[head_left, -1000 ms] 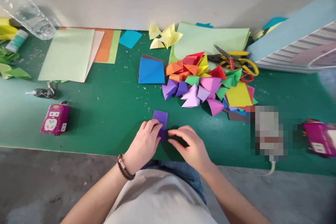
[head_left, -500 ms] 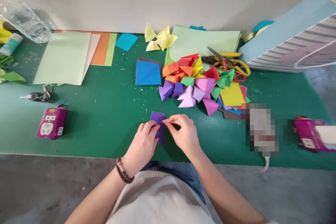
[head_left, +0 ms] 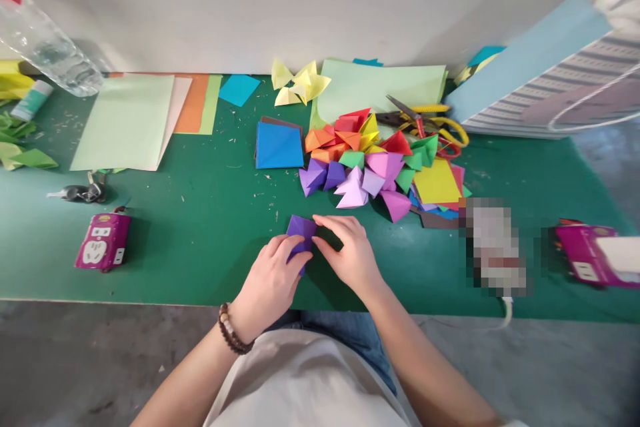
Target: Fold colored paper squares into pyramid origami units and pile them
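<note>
A folded piece of purple paper (head_left: 303, 225) lies on the green table near its front edge, between my hands. My left hand (head_left: 273, 273) grips it from the left, thumb and fingers over its lower part, which they partly hide. At the paper's right edge is my right hand (head_left: 350, 250). Its index fingertip touches the upper right corner and its thumb tip is lower on that edge, with a gap between them. Just beyond are folded purple pieces (head_left: 314, 175) and a stack of blue paper squares (head_left: 280, 145).
Behind lie many-coloured folded pieces (head_left: 350, 140), scissors (head_left: 417, 119) and a yellow paper square (head_left: 437, 181). Purple socket blocks (head_left: 103, 240) sit at both sides. Pale green sheets (head_left: 125, 120), a bottle (head_left: 55, 47) and keys (head_left: 83, 192) are left; a paper bag (head_left: 530, 60) stands right.
My right thumb and index finger, pinched together before, have spread apart along the paper's right edge. My left hand still holds the purple paper, its thumb now further right. The view has shifted slightly.
</note>
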A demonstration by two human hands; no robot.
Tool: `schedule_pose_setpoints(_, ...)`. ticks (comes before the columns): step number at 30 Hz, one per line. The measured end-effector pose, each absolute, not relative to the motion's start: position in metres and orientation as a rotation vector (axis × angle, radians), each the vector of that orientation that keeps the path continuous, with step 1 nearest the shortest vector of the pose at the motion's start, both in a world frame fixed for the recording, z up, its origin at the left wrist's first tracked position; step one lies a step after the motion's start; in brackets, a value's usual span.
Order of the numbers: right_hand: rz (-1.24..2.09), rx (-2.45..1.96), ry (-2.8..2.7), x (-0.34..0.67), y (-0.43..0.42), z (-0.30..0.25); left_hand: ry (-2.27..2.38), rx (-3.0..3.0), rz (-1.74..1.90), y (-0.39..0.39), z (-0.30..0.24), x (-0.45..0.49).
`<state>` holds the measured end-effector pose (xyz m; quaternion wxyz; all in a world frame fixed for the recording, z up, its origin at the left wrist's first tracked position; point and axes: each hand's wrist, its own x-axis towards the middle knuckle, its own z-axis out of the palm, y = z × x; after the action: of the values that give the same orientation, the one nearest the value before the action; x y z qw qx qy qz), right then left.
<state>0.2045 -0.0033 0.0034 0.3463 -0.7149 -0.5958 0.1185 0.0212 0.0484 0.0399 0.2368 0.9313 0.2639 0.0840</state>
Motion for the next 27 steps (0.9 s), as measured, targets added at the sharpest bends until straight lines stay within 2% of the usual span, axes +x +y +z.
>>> schedule_pose_setpoints(8,0.224,-1.859,-1.373,0.191,-0.025,-0.007,1.042,2.553,0.216,0.038,0.042,0.019)
schedule_pose_setpoints(17,0.153,-1.816,-1.506,0.184,-0.029,-0.018,1.150,2.428,0.444,0.028,0.017,0.030)
schedule_pose_setpoints(27,0.105,-1.746,-1.439,0.182,-0.025,-0.018,0.899,2.529,0.783,0.046,0.013,0.040)
